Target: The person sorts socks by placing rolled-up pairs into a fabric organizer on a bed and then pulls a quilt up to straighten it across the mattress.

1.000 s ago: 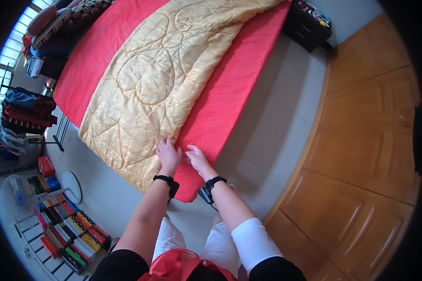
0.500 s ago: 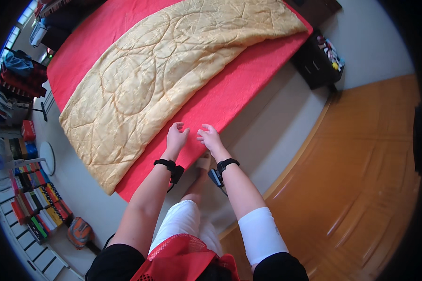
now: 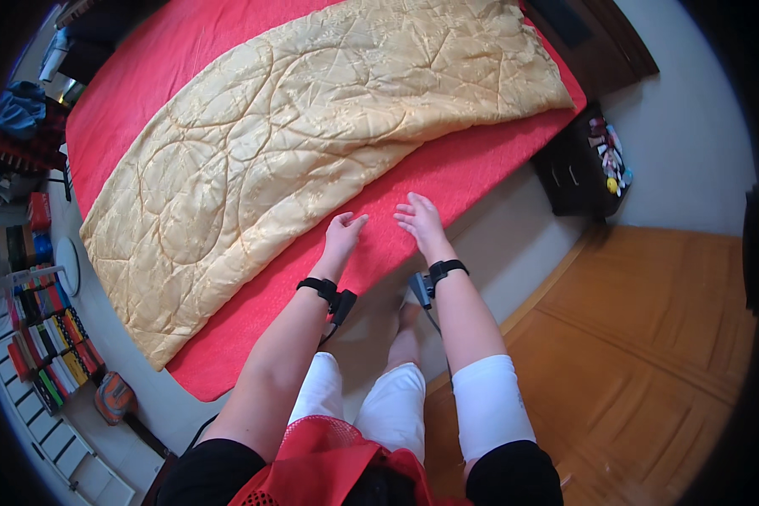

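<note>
A gold quilt (image 3: 253, 160) with stitched loops lies folded along a bed, over a red sheet (image 3: 481, 164). My left hand (image 3: 344, 234) hovers above the sheet near the quilt's lower edge, fingers bent but apart and holding nothing. To its right, my right hand (image 3: 420, 219) is over the red sheet close to the bed's near edge, its fingers spread and nothing in them. Neither hand appears to touch the quilt. Both wrists wear black straps with small boxes.
A dark nightstand (image 3: 569, 173) with small items on top stands at the bed's far right corner. Rows of books (image 3: 59, 354) and an orange-and-grey bag (image 3: 116, 396) are on the left. A brown wooden surface (image 3: 632, 337) fills the right side.
My view and body have shifted to the right along the bed. Both hands have moved with me, and the right one has reached a little farther forward. The quilt keeps its folded shape.
</note>
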Demonstrator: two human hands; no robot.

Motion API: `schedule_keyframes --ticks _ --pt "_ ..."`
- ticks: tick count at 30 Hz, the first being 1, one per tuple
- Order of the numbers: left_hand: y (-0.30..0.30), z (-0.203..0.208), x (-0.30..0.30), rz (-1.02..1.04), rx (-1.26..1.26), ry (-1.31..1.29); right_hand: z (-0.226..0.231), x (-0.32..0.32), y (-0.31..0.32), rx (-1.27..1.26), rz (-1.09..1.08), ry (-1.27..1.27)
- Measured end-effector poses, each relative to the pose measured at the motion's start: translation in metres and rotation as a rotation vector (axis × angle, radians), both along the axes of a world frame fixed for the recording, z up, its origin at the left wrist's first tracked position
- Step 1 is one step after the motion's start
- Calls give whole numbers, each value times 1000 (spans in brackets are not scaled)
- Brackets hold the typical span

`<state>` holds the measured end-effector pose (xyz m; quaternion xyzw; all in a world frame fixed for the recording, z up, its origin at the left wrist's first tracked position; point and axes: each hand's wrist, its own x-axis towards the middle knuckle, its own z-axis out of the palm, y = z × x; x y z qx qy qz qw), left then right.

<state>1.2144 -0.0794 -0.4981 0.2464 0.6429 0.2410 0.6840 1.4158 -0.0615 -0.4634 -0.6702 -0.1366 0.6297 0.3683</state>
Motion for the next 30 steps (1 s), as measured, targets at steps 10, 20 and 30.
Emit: schedule_keyframes --ticks 10,20,30 --pt "90 -12 100 584 -221 -363 -26 233 144 4 -120 -40" --pt "101 -41 117 703 -233 -60 -62 311 270 -55 -270 -100" --pt "66 -39 136 629 -325 -62 -64 350 271 -88 -65 -500"
